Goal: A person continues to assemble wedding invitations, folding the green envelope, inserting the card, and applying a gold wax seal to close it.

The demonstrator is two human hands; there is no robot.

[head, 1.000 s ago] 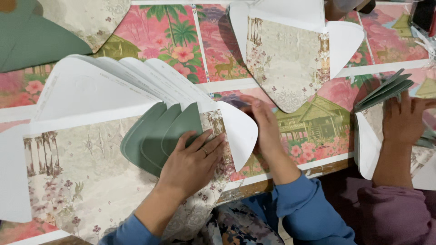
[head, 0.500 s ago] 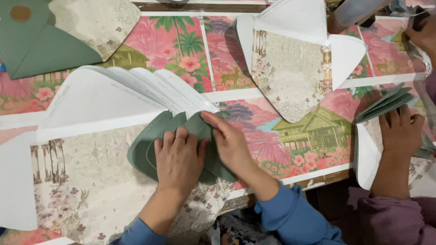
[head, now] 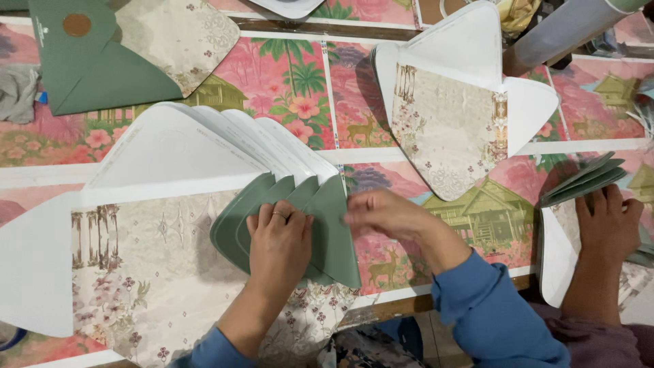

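A fanned stack of unfolded envelopes [head: 143, 225] lies in front of me, with floral insides, white top flaps and green side flaps [head: 334, 228] folded inward. My left hand [head: 279, 245] presses flat on the green flaps, fingers together. Just right of them my right hand [head: 385, 215] is blurred at the edge of the topmost green flap, touching it. Whether it pinches the flap I cannot tell.
A second stack of open envelopes [head: 449, 116] lies at the upper right. A folded green envelope [head: 95, 75] sits at the upper left. Another person's hand [head: 606, 221] rests on green flaps at the right. Pink patterned sheets [head: 293, 82] cover the table.
The white right flap that was folded over one second ago is gone from view. Green flaps now lie fanned under my left hand. My right hand slid right to the flap edge.
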